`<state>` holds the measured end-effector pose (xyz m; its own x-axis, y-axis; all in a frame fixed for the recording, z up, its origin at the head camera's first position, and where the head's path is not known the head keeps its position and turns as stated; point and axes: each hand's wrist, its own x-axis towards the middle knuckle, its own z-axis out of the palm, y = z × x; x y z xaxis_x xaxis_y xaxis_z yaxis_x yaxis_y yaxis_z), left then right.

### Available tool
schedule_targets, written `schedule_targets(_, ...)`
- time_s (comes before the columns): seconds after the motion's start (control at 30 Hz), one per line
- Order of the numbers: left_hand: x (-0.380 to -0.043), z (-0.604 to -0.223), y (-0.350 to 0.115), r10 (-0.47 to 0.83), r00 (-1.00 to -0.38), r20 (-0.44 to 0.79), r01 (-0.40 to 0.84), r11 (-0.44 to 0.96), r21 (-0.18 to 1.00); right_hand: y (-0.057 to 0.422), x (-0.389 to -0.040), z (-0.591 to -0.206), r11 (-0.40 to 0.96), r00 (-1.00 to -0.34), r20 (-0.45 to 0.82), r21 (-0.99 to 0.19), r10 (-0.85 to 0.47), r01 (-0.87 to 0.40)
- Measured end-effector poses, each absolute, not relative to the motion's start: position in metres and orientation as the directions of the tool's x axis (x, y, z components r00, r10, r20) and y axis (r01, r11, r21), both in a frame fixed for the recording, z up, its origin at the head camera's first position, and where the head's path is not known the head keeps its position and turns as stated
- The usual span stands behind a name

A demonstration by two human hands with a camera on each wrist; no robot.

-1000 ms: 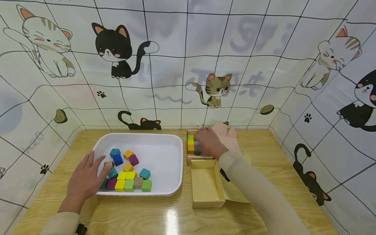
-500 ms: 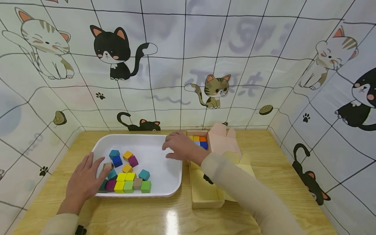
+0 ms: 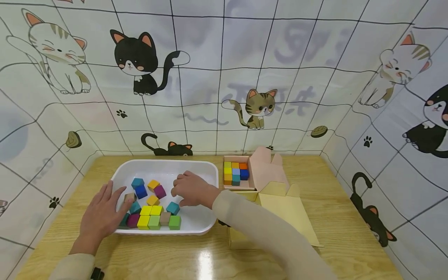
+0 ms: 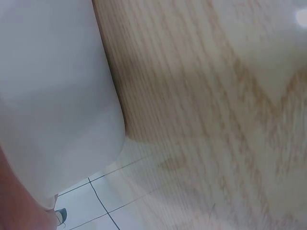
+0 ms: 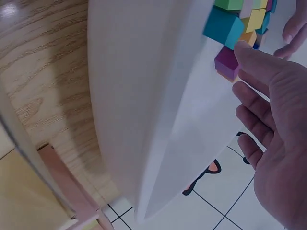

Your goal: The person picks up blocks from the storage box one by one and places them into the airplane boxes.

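Note:
A white tray [image 3: 203, 175] holds several coloured cubes, bunched at its left and front. My left hand [image 3: 99, 212] rests at the tray's left rim with fingers extended, its thumb beside a tan cube [image 3: 130, 197]. Over the tray's middle, my right hand [image 3: 194, 189] has loosely bent fingers and holds nothing. Its fingertips are near a purple cube [image 3: 160, 191] and a teal cube [image 3: 173, 208]; the right wrist view shows that purple cube [image 5: 226, 62] just beyond the thumb and index finger. In the left wrist view, the tray's outer wall [image 4: 57, 96] hides most of the hand.
Right of the tray, an opened pink box [image 3: 239, 158] contains several cubes, its lid [image 3: 269, 171] folded right. In front of it stands an opened yellow box [image 3: 241, 240], partly covered by my right sleeve [image 3: 259, 223]. A cat-printed sheet [image 3: 203, 85] surrounds the wooden table [image 3: 157, 254].
My right hand has travelled left from the pink box, across the tray's right rim, to above the cubes, uncovering the pink box's contents. The left hand stays at the rim.

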<state>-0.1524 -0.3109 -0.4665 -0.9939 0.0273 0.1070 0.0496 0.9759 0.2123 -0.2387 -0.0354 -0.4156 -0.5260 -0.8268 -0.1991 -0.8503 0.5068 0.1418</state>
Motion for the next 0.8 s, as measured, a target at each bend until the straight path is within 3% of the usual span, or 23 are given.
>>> schedule_targets(0.3, -0.153, -0.467, -0.313, 0.036, -0.993, 0.113, 0.061, 0.973, 0.223, -0.049, -0.244, -0.429, 0.509, -0.536, -0.23, 0.166, -0.813, -0.844)
schedule_targets(0.8, -0.152, -0.467, -0.312, 0.01, -0.995, 0.099, 0.035, 0.968, 0.25, -0.055, -0.242, -0.435, 0.502, -0.505, -0.293, 0.091, -0.812, -0.86)
